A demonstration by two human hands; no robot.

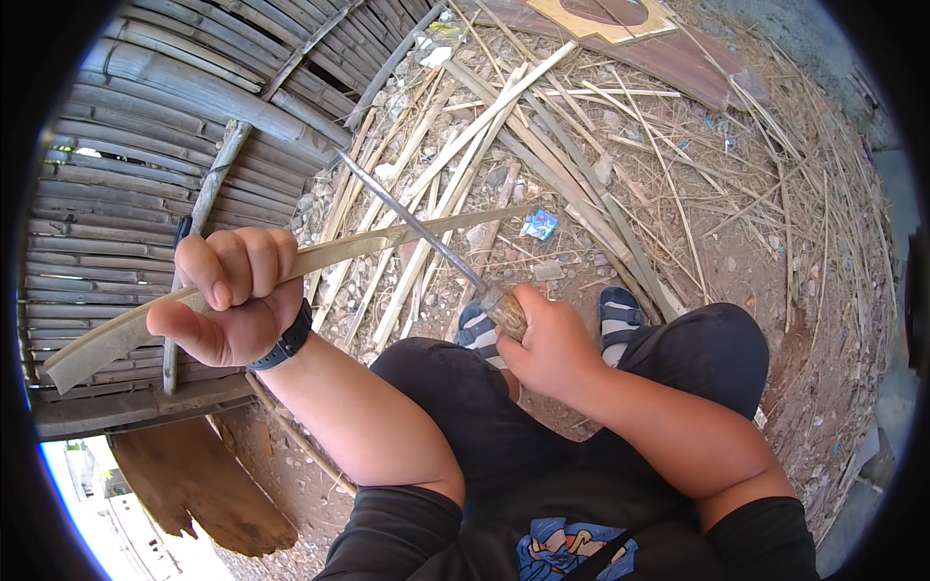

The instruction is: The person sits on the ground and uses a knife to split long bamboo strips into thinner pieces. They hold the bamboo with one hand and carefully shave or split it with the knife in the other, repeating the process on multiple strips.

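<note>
Beside a slatted bamboo wall (116, 237), a seated person in black works over ground strewn with straw and stones. The left hand (242, 290), its wrist banded by a dark watch (286, 344), has its fingers curled round a pale bamboo strip (378, 238), which slants across the front of the body, its broad end out past the hand at left. The right hand (550, 339) is wrapped round the wooden handle of a knife (417, 225) whose long, thin blade crosses the strip; whether the two touch cannot be told. Work looks partway along: loose strips (504, 108) lie on the ground ahead, seemingly split already, while the held piece remains in one length and appears unfinished. How much cutting it has left, the view does not settle. Near the strip's narrow tip lies a blue wrapper (541, 225).
</note>
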